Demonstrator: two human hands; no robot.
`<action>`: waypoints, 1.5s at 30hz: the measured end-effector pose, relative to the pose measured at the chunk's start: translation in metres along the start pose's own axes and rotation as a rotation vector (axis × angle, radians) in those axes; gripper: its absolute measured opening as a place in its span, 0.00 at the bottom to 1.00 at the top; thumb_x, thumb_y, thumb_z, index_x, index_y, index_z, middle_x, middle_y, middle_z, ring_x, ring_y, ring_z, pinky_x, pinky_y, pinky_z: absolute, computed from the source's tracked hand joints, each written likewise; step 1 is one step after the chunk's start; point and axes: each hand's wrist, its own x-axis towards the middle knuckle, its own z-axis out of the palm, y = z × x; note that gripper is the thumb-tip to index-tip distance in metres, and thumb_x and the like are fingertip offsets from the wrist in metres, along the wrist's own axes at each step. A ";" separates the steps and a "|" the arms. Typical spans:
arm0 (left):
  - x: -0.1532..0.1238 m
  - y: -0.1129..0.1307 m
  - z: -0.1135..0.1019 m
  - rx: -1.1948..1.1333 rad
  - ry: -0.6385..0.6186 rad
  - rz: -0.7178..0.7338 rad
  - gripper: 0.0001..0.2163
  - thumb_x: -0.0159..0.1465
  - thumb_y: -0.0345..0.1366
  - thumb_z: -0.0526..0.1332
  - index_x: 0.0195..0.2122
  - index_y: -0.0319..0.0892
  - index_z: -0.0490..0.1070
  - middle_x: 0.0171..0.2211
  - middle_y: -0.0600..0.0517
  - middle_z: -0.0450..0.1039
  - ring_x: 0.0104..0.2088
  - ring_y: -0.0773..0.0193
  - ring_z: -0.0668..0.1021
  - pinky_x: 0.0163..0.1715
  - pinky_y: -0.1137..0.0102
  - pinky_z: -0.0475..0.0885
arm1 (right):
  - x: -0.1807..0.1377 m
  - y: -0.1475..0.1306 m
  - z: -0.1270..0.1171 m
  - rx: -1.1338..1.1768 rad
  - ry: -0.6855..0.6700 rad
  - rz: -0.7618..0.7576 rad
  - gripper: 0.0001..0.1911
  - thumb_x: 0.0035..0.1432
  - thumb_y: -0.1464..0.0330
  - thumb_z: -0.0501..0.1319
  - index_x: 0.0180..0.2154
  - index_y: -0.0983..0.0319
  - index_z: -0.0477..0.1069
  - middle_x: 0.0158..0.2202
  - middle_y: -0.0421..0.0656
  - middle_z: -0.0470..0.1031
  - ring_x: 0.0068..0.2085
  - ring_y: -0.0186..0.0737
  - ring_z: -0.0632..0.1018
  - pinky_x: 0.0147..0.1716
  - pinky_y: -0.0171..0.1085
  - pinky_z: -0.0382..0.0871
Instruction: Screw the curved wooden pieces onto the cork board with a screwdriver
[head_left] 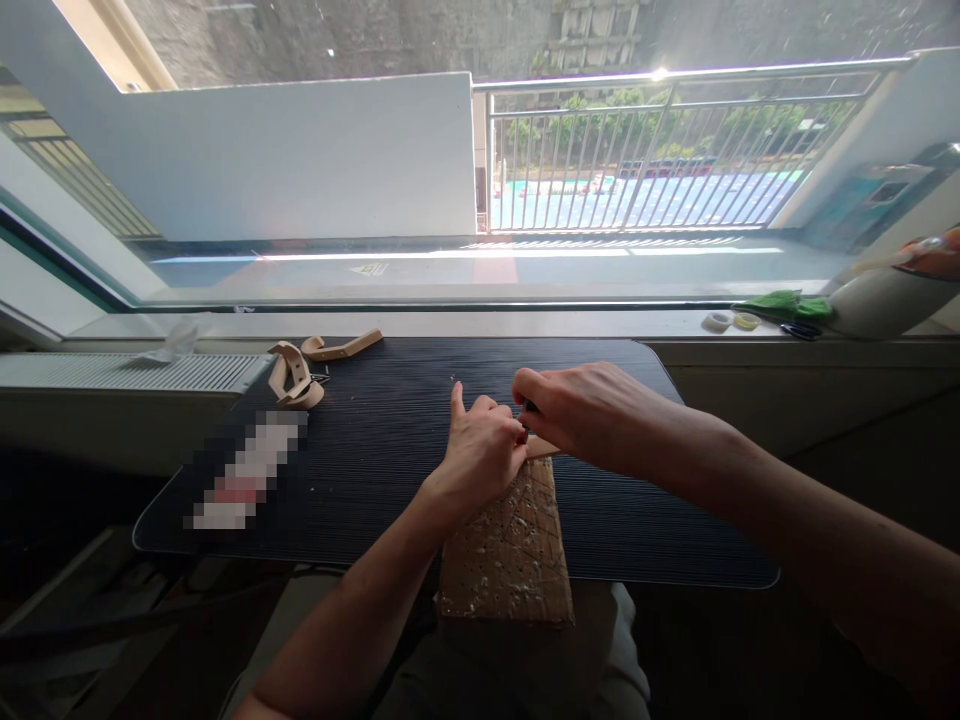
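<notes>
My right hand (pixel 581 408) grips a small dark-handled tool (pixel 529 406) in a fist, its lower end pointing down beside my left fingers. The tip of the tool is hidden, so I cannot tell its kind. Curled fingers of my left hand (pixel 486 445) press against a light tan strip (pixel 543 447), while one finger sticks out forward. That strip lies across the far end of a worn brown board (pixel 506 555), whose surface is scratched and dotted with holes. The board's near end overhangs the table edge, above my lap.
The dark ribbed table (pixel 375 450) stands against a window sill (pixel 450 322). Curved tan pieces (pixel 296 377) lie at its far left, near a blurred patch. Tape rolls (pixel 718 321), a green cloth (pixel 787 305) and a pale vase (pixel 885 300) sit on the sill at right.
</notes>
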 end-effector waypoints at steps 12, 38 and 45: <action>0.001 -0.001 0.003 0.012 0.011 -0.006 0.10 0.61 0.40 0.56 0.29 0.47 0.75 0.32 0.52 0.74 0.44 0.56 0.69 0.57 0.43 0.35 | 0.001 0.000 0.001 -0.008 0.000 0.014 0.05 0.61 0.69 0.51 0.35 0.63 0.63 0.27 0.42 0.73 0.24 0.34 0.72 0.21 0.35 0.43; 0.002 -0.001 0.004 0.015 0.020 -0.012 0.10 0.60 0.41 0.56 0.26 0.45 0.74 0.30 0.52 0.73 0.42 0.57 0.69 0.56 0.41 0.37 | -0.002 0.007 0.012 0.119 0.027 0.035 0.09 0.63 0.63 0.49 0.38 0.62 0.61 0.22 0.40 0.69 0.23 0.36 0.71 0.21 0.34 0.46; 0.001 0.000 0.004 0.034 0.026 -0.008 0.11 0.60 0.41 0.57 0.25 0.44 0.73 0.29 0.52 0.73 0.40 0.59 0.70 0.57 0.42 0.38 | -0.001 0.009 0.017 0.169 0.039 0.089 0.10 0.61 0.63 0.50 0.39 0.63 0.61 0.22 0.39 0.69 0.23 0.36 0.70 0.21 0.34 0.46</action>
